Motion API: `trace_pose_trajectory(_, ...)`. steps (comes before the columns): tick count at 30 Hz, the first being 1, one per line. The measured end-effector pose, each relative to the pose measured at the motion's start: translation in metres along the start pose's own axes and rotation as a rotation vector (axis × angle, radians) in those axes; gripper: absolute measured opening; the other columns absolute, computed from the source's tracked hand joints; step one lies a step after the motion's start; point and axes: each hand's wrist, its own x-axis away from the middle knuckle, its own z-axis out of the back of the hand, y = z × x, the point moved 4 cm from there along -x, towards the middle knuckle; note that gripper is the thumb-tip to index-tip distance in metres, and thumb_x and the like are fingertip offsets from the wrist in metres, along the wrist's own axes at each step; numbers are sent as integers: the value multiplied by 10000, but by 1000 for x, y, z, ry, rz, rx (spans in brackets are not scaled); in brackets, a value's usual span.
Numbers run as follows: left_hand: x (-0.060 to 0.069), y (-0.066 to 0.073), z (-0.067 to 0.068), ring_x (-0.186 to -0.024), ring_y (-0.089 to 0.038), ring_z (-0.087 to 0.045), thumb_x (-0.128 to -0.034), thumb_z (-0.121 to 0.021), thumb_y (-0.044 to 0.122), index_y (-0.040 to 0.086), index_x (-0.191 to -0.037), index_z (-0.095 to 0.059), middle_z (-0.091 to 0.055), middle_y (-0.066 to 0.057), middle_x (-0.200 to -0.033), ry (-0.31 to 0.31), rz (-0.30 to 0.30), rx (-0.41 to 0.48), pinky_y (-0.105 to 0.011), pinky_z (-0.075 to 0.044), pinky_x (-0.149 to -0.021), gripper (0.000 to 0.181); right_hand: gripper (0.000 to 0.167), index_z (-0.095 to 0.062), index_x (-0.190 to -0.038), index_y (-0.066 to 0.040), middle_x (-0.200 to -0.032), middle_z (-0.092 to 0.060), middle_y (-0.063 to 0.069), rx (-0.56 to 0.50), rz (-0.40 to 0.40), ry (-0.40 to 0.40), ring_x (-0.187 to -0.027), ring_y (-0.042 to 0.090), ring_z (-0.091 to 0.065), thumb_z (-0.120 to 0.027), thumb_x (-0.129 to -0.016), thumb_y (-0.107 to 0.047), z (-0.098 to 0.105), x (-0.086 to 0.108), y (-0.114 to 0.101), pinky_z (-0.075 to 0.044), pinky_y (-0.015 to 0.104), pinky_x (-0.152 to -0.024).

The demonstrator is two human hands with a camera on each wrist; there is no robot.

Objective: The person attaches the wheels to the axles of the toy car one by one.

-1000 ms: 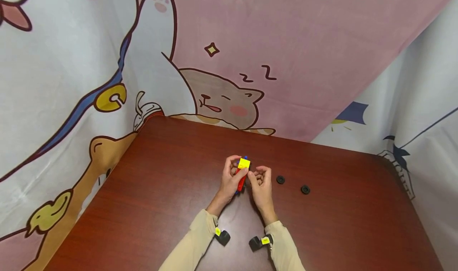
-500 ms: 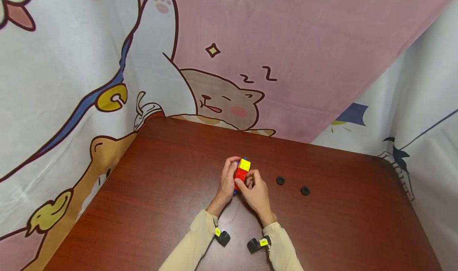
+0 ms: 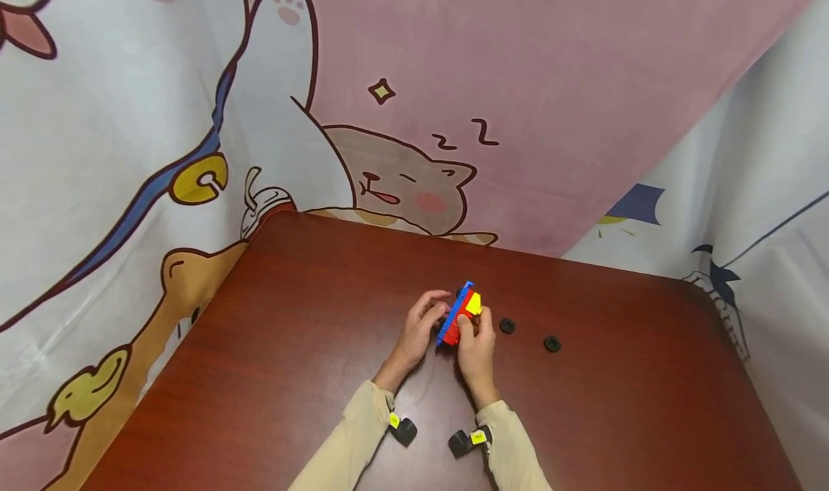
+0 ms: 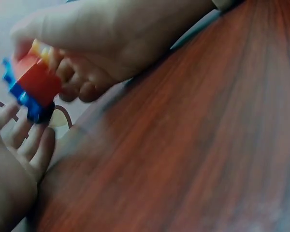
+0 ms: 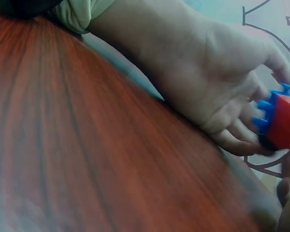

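My right hand (image 3: 477,347) pinches a toy car built of bricks (image 3: 461,312), thumb on its red side. The car has a blue base, red bricks (image 4: 38,79) and a yellow brick (image 3: 474,304) at its far end. It is turned so the blue base faces my left hand (image 3: 416,334). That hand lies close beside the base, its fingers loosely bent and spread. In the left wrist view its fingertips are just below a black wheel (image 4: 44,114) on the base; whether they touch it I cannot tell. The right wrist view cuts off part of the car.
Two loose black wheels (image 3: 507,326) (image 3: 552,344) lie on the brown table (image 3: 615,404) to the right of my hands. A printed cloth (image 3: 550,116) hangs along the table's back and sides.
Earlier the left hand held the car, with its yellow and red top facing up. Now the right hand holds it, tipped over and shifted right, and the left hand has let go.
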Motion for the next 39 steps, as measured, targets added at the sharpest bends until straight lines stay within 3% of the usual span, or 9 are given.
trace_pose_trajectory(4,6,12,-5,-659,-428,-563,-1012,-518,92,-57,-1210,-622,-661,-216,-960,-160,34,-114,-434,-539,-555,269,246,-496,-1160,134,-903,-588,14,-109,18,40,-766,86,-580,-493,-966,-16,4,-2,-4,-485,193,-651)
trace_pose_trajectory(7,10,28,-7,-664,-577,-513,-1010,-526,114,-65,-1204,-623,-659,-201,-924,-211,37,-153,-536,-538,-567,281,263,-482,-1174,150,-923,-571,-32,-106,15,5,-789,34,-568,-470,-969,-15,5,0,-21,-477,165,-681)
trace_pose_trajectory(13,10,31,-5,-556,-304,-532,-1014,-536,126,-87,-1181,-620,-642,-1,-805,-127,82,-63,-332,-506,-509,283,288,-468,-1228,109,-948,-508,-6,-50,76,88,-782,37,-492,-478,-1014,-84,10,-2,-20,-402,154,-687)
trace_pose_trajectory(15,10,29,-4,-559,-197,-563,-1021,-526,123,-103,-1165,-609,-648,34,-786,-88,103,0,-297,-490,-490,281,306,-470,-1250,71,-962,-497,55,12,103,149,-783,83,-478,-527,-1004,-100,20,-6,-6,-385,173,-667)
trace_pose_trajectory(20,9,18,-4,-523,-163,-610,-1036,-513,133,-108,-1166,-593,-655,-58,-715,-55,143,67,-268,-474,-451,285,375,-516,-1224,18,-1098,-480,219,348,127,220,-951,279,-469,-646,-876,-38,56,-16,10,-372,325,-814)
trace_pose_trajectory(25,4,-5,-5,-517,-159,-600,-1051,-502,174,-79,-1221,-591,-626,-337,-794,-37,146,86,-262,-472,-430,317,428,-551,-1202,12,-1136,-503,243,611,84,151,-1054,408,-441,-649,-793,-69,72,-18,15,-327,491,-869)
trace_pose_trajectory(28,2,-10,-5,-548,-151,-613,-1049,-514,209,-44,-1234,-599,-626,-369,-873,-24,140,71,-240,-484,-448,324,363,-602,-1145,-3,-1129,-556,224,686,51,104,-1040,408,-464,-619,-794,-91,72,-19,18,-319,498,-839)
trace_pose_trajectory(34,2,-9,-6,-603,-209,-632,-1046,-524,257,-11,-1237,-607,-658,-299,-892,-37,122,28,-249,-512,-481,340,289,-638,-1131,-5,-1122,-559,189,530,85,114,-969,305,-505,-621,-846,-44,70,-19,15,-363,361,-831)
trace_pose_trajectory(39,-2,-7,-4,-625,-355,-656,-1056,-500,231,-30,-1252,-592,-676,-244,-883,-39,114,-22,-349,-547,-481,339,321,-650,-1150,25,-1128,-556,216,294,326,186,-912,240,-521,-665,-832,64,63,-15,1,-397,209,-796)
